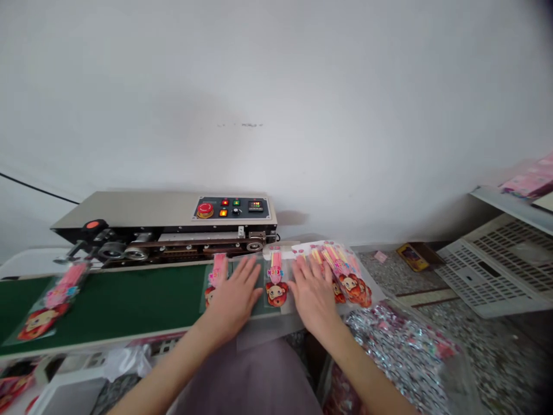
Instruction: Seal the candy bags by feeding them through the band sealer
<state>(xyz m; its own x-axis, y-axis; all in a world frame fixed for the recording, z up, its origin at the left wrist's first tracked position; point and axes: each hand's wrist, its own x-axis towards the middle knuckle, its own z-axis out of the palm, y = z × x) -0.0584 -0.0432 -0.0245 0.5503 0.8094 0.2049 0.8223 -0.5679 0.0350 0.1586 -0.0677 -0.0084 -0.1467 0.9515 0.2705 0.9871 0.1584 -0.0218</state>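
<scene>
My left hand point(235, 294) lies flat with fingers spread, partly over a clear plastic packet point(215, 278) with pink strips and a cartoon-face card on the green conveyor belt point(142, 297). Between my hands lies a second cartoon packet point(276, 285), its top edge towards the sealing machine point(173, 216). My right hand point(314, 294) rests flat, fingers stretched, on the near side of a fanned stack of cartoon packets point(352, 282), covering some of them. Farther left on the belt, another packet point(49, 305) lies tilted below the machine's rollers.
The machine's control panel point(233, 208) has a red stop button and lit display. At lower right a clear bag point(401, 351) holds many shiny wrapped pieces. A grey plastic crate point(496, 265) and a small open box point(417, 256) stand on the right. A plain wall rises behind.
</scene>
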